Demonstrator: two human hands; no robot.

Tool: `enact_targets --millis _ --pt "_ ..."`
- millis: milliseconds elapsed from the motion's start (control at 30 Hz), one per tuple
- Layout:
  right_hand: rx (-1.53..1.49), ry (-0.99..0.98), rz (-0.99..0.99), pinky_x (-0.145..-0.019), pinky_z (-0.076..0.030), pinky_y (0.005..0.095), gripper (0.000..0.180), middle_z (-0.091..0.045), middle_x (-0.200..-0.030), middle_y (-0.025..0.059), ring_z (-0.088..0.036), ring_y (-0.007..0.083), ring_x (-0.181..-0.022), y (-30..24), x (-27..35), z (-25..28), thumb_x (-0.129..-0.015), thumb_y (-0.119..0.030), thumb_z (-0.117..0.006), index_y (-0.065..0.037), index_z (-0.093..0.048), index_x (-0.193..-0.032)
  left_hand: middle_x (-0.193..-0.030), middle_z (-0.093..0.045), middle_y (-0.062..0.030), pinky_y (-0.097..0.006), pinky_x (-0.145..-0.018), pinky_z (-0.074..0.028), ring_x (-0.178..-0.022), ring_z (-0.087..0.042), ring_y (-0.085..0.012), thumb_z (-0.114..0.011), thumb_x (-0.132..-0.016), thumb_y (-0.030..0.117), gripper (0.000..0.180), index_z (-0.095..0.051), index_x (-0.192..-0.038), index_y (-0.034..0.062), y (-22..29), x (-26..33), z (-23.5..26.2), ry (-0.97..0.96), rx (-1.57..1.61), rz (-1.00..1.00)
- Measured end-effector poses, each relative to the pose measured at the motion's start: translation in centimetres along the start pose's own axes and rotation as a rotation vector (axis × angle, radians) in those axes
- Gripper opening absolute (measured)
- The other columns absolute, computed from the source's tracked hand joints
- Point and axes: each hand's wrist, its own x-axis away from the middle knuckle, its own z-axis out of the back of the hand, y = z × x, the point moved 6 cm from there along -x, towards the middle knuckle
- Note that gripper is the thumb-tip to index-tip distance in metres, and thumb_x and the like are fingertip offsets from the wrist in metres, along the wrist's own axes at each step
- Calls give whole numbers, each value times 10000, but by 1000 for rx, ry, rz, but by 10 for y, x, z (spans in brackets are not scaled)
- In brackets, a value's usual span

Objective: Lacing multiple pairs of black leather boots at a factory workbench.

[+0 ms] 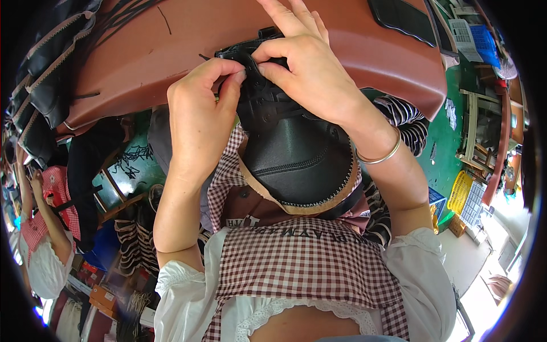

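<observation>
A black leather shoe upper [290, 159] with a tan lining edge and zigzag stitching rests toe-end toward me, between my lap and the table edge. Black lace runs across its eyelet area, which lies under my fingers. My left hand [196, 94] is closed, thumb and forefinger pinched at the left eyelet edge on what looks like the black shoelace; the tips hide most of it. Opposite, my right hand [310, 65] grips the upper's eyelet flap between thumb and forefinger, its other fingers stretched out.
The brown-covered table [188, 28] carries loose black laces [128, 20] and a black flat object [404, 20] at far right. More black uppers [51, 85] are stacked at left. A co-worker [48, 228] sits at far left. Yellow crate [458, 191] and blue crate [484, 43] stand at right.
</observation>
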Motion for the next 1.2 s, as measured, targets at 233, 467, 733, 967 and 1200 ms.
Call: enact_targets --millis 233,467,733,967,1200 --pt "71 10 81 -1075 -126 658 53 -247 -1519 182 -80 437 -1426 -7 -3 1 -781 -49 -631 -2 -639 -803 -730 -659 -122 -285 -592 -478 -633 -627 -173 -646 -809 18 63 -659 -862 -15 4 -6 -3 -32 -116 17" --pt "-716 40 81 -952 -422 337 117 -574 -1172 131 -562 218 -1060 23 30 65 -812 -6 -592 11 -670 -898 -796 -691 -98 -268 -656 -519 -735 -682 -168 -683 -783 17 110 -640 -873 -31 -3 -2 -1 -85 29 85" --pt "-882 309 33 -966 -407 333 290 -464 -1345 271 -526 232 -1114 47 88 145 -843 -65 -494 85 -638 -1044 -803 -684 -93 -286 -680 -526 -716 -670 -171 -673 -798 11 102 -656 -896 -9 19 -9 -1 0 -1 -91" --pt "-432 131 47 -790 -504 377 201 -678 -912 137 -657 279 -866 24 20 61 -800 -42 -559 17 -652 -968 -989 -695 -65 -242 -753 -525 -788 -641 -96 -634 -871 -3 70 -672 -917 -39 62 -23 -14 -147 518 -159" --pt "365 -136 290 -683 -500 433 99 -632 -834 207 -639 370 -837 -6 -2 33 -700 -52 -602 38 -639 -720 -904 -685 -54 -213 -727 -491 -779 -611 -91 -650 -871 11 123 -686 -970 -53 48 -25 -5 -44 443 -142"
